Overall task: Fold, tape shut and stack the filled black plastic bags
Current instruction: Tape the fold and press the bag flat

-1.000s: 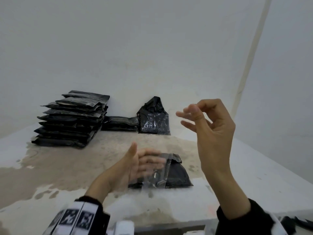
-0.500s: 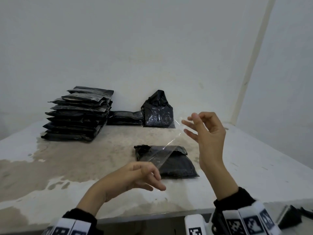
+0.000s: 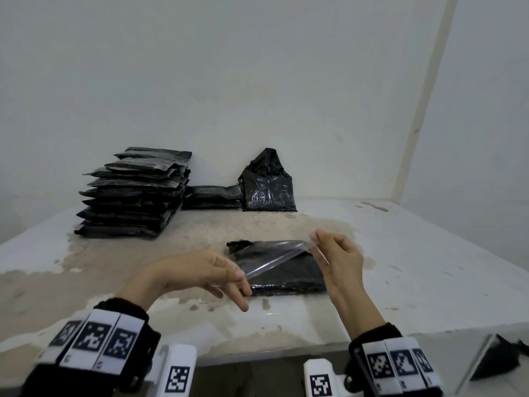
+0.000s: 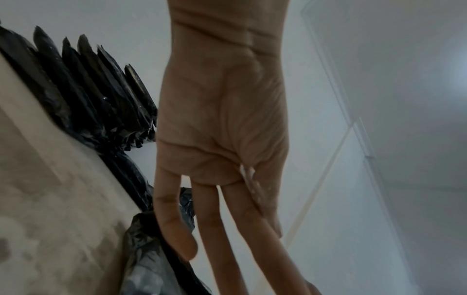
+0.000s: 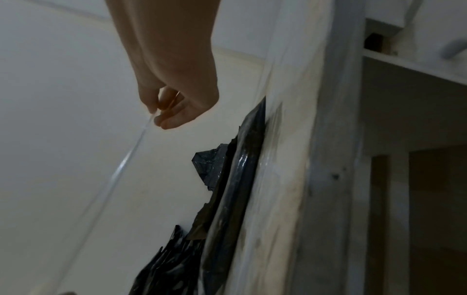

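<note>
A folded black bag [image 3: 282,272] lies flat on the stained white table [image 3: 100,282], its loose flap at the far left end. Just above it a strip of clear tape [image 3: 272,259] is stretched slantwise between my two hands. My left hand [image 3: 242,277] pinches the near end by the bag's front left corner, its other fingers straight. My right hand [image 3: 315,243] pinches the far end over the bag's back right corner. In the right wrist view the tape [image 5: 126,157] runs taut from my right hand [image 5: 159,117], apart from the bag [image 5: 227,189]. A tall stack of taped bags [image 3: 134,193] stands at the back left.
Against the back wall lie two flat bags [image 3: 211,196], with one upright, unfolded black bag [image 3: 269,184] beside them. A dark object [image 3: 495,359] sits below the table's front right edge. The walls meet in a corner at the far right.
Both hands have come down with the tape. My right hand dropped from head height to just over the bag, and the strip now hangs close above the bag's top.
</note>
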